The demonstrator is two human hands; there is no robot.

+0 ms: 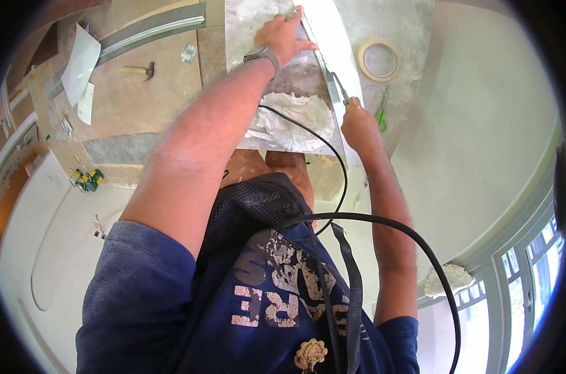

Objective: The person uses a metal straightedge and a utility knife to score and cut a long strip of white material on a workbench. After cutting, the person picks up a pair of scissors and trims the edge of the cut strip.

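Head view: I observe the person's left hand (282, 38) spread, fingers and thumb apart, at the edge of a white strip (338, 43) on a stained grey work surface (414, 31). The right hand (360, 124) is closed around the handle of a slim knife (340, 86), which lies over the strip's lower part, blade pointing away from the person. Masking tape (361, 60) and green-handled scissors (381, 119) lie to the right; crumpled white cloth (295, 124) lies nearer the person.

White strip (334, 40), green scissors handles (381, 119)
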